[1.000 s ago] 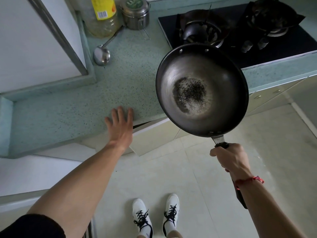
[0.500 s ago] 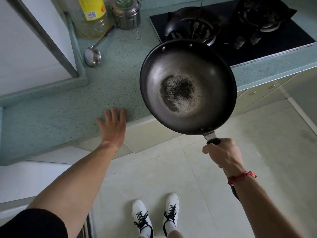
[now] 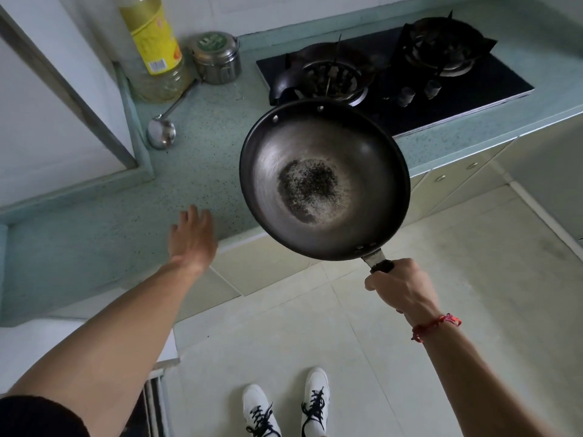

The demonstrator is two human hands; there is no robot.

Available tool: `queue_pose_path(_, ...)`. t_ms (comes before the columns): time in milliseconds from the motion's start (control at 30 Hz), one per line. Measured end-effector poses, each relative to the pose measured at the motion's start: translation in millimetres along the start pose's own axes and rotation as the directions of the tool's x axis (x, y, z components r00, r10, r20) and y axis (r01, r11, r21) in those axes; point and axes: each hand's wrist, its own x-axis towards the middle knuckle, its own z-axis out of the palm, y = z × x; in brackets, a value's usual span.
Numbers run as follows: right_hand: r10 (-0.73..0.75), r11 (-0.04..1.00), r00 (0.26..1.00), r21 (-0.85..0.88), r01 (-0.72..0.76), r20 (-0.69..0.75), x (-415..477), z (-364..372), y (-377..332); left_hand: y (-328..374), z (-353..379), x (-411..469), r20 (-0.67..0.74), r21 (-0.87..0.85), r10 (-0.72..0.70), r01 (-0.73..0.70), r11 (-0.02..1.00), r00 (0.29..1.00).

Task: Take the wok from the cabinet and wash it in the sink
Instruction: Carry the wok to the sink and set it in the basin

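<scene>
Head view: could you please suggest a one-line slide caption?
Right hand holds the stained wok by its handle; left hand open at the counter edge.

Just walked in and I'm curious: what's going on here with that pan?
A person stands at the kitchen counter. Their right hand grips the handle of a wok and holds it in the air near the gas stove. Dark residue sits in the wok's bottom. The left hand is open at the counter's front edge. No sink is in view, so washing has not begun.
</scene>
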Motion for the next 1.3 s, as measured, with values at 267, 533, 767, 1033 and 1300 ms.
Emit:
queue_pose_path(267, -0.01, 0.998, 0.999, -0.059, 0.007, -0.048, -20, -45, 18, 40, -109, 42, -0.221, -0.394, -0.044, -0.048, 0.918, 0.974)
queue_pose_path(533, 0.003, 0.996, 0.995, -0.09, -0.011, -0.099, -36, -100, 56, 136, -206, 59, -0.227, -0.697, -0.058, -0.121, 0.707, 0.972)
queue_pose_path(767, 0.065, 0.987, 0.984, -0.136, -0.088, -0.163, -53, -151, 104, 241, -236, 48, -0.143, -0.892, 0.076, -0.162, 0.422, 0.987)
queue_pose_path(1033, 0.142, 0.974, 0.974, -0.15, -0.169, -0.174, -63, -201, 167, 323, -226, 19, -0.076, -0.928, 0.137, -0.12, 0.352, 0.988)
queue_pose_path(1300, 0.173, 0.921, 0.894, -0.254, -0.295, -0.413, -90, -228, 217, 381, -235, -37, -0.12, -0.891, 0.29, -0.231, 0.39, 0.95)
